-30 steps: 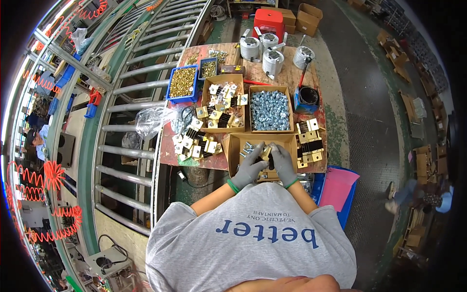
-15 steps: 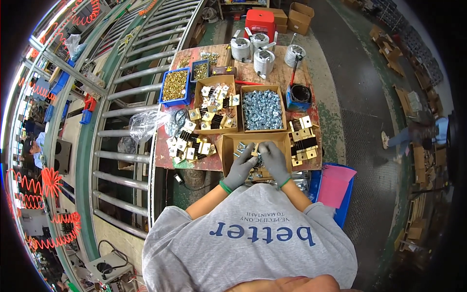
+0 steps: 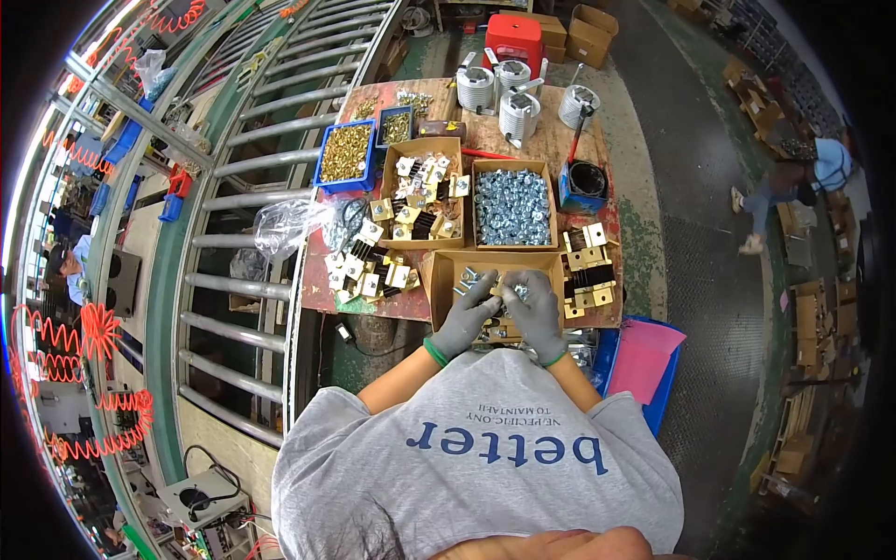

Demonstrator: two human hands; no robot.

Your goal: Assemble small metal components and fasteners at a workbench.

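Note:
Both my hands, in grey gloves with green cuffs, are close together over an open cardboard box (image 3: 441, 282) at the table's near edge. Between the fingertips of my left hand (image 3: 464, 324) is a small brass-coloured metal piece (image 3: 497, 288). My right hand (image 3: 536, 318) has its fingers curled at the same piece; small silver hardware (image 3: 522, 292) shows by its fingers, its exact kind unclear. Silver bolts (image 3: 469, 277) lie in the box beside my left hand. More brass-coloured parts lie under my hands, partly hidden.
Beyond stand a box of silver nuts (image 3: 512, 207), a box of brass-and-black assemblies (image 3: 422, 191) and a blue bin of brass fasteners (image 3: 345, 155). More assemblies (image 3: 588, 271) lie at the right. A roller conveyor (image 3: 238, 280) runs along the left; a person (image 3: 793, 182) walks at the far right.
My right hand's fingers have shifted, and silver hardware now shows by them. The brass-coloured piece stays between my hands. The view has shifted slightly, and the person at right shows more fully.

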